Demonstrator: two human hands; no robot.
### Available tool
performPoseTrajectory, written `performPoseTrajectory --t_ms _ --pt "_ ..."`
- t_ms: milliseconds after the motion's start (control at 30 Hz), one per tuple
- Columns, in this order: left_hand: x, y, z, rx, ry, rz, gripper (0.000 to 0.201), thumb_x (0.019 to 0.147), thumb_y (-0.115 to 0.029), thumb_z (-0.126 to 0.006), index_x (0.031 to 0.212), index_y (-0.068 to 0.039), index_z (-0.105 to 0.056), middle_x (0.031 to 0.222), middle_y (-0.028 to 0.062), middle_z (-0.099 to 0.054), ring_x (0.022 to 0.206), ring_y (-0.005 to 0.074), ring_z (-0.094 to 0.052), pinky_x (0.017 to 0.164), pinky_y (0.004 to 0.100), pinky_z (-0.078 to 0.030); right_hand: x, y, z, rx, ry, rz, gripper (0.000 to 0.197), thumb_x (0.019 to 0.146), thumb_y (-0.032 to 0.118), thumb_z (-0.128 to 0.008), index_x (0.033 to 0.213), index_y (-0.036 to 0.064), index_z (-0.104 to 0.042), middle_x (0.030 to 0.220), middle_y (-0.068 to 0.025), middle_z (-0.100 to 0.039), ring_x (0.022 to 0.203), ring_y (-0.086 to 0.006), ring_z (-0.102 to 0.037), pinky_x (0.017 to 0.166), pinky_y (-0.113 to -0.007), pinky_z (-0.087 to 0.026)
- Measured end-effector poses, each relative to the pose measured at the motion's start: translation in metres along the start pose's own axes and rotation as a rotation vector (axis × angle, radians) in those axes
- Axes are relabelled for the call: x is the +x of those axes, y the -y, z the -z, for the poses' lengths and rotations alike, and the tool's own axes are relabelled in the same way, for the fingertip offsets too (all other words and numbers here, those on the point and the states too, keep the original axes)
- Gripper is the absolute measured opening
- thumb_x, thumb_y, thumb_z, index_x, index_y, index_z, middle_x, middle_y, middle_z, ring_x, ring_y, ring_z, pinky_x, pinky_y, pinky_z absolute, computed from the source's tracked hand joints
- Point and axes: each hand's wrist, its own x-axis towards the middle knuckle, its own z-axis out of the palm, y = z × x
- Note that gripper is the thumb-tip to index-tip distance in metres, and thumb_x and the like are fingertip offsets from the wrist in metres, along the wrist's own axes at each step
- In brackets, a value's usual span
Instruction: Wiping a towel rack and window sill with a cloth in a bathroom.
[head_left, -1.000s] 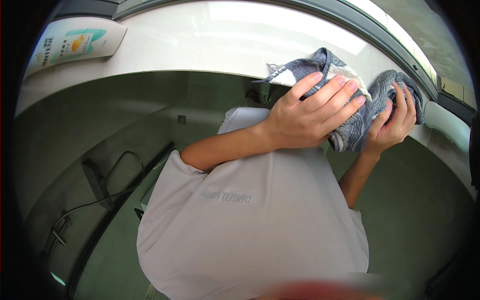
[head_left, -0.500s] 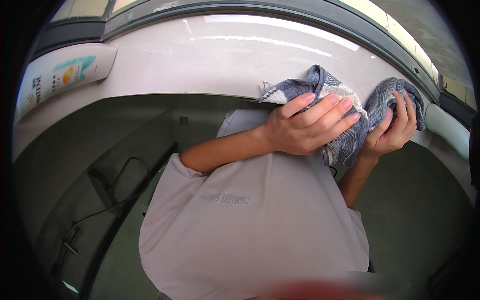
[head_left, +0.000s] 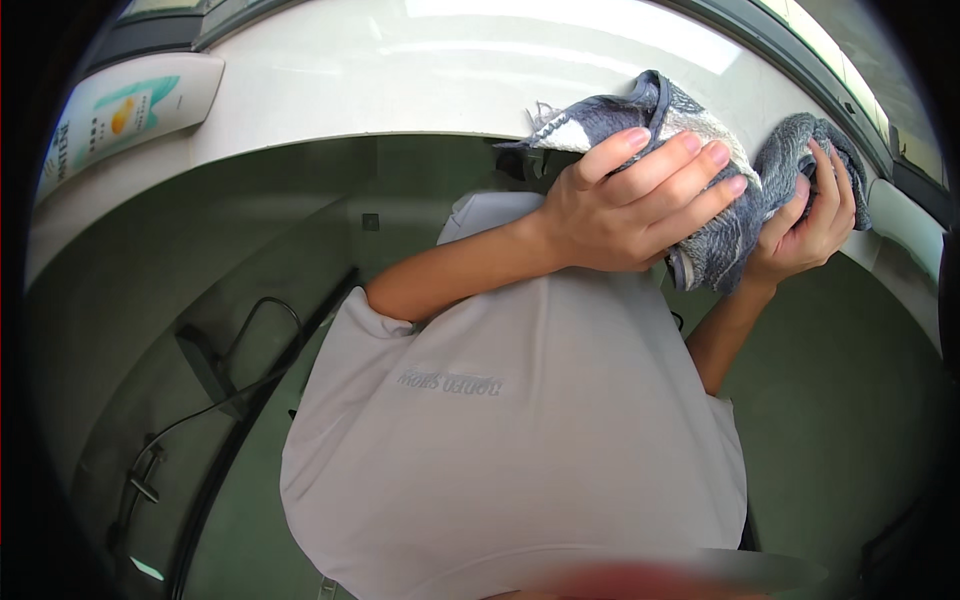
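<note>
Both hands grip our grey patterned towel (head_left: 640,130) on the white bench (head_left: 400,80).
Left hand (head_left: 640,200) and right hand (head_left: 805,220) have bunched it tighter than a second ago.

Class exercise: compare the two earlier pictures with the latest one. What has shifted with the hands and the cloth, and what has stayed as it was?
The left hand has slid slightly down and left along the grey patterned cloth, flattening it on the white curved ledge. The flat packet at far left has drifted down and left in the picture, likely as the head turned. The right hand stays clutching the cloth's bunched right end; both hands keep hold.
</note>
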Motion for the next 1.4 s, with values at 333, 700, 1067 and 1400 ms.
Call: performPoseTrajectory --t_ms 333,700,1067,1400 --pt "0.009 0.054 0.069 0.139 0.186 0.301 0.066 0.080 -0.028 -0.063 0.145 -0.017 -0.068 0.148 0.0071 -0.066 0.140 0.0236 -0.056 0.118 0.0479 -0.027 -0.002 -0.005 0.005 -0.003 -0.011 0.017 0.033 0.099 0.026 -0.058 0.119 0.0145 -0.082 0.125 -0.0075 -0.075 0.109 -0.0260 -0.068 0.098 -0.040 -0.047" --pt "-0.012 0.102 0.101 0.346 -0.013 0.444 0.068 0.087 -0.042 -0.065 0.144 -0.006 -0.067 0.149 0.0106 -0.064 0.141 0.0311 -0.055 0.124 0.0548 -0.025 -0.001 -0.006 0.005 -0.014 0.014 0.021 0.032 0.099 0.028 -0.058 0.119 0.0172 -0.081 0.127 -0.0059 -0.074 0.111 -0.0247 -0.067 0.101 -0.040 -0.046" --pt "0.003 0.004 0.054 0.011 0.245 0.108 0.052 0.101 -0.045 -0.051 0.138 -0.017 -0.074 0.142 0.0047 -0.069 0.133 0.0228 -0.061 0.123 0.0493 -0.031 -0.002 -0.007 0.008 0.000 0.027 0.037 0.031 0.100 0.027 -0.059 0.120 0.0167 -0.081 0.127 -0.0061 -0.073 0.113 -0.0251 -0.067 0.102 -0.040 -0.045" --pt "0.006 -0.028 0.027 -0.121 0.201 0.100 0.061 0.081 -0.019 -0.053 0.140 -0.016 -0.072 0.149 0.0041 -0.066 0.139 0.0208 -0.056 0.125 0.0481 -0.030 -0.004 -0.011 0.008 -0.021 0.060 0.041 0.031 0.102 0.025 -0.058 0.122 0.0155 -0.079 0.128 -0.0070 -0.073 0.115 -0.0260 -0.067 0.103 -0.041 -0.046"
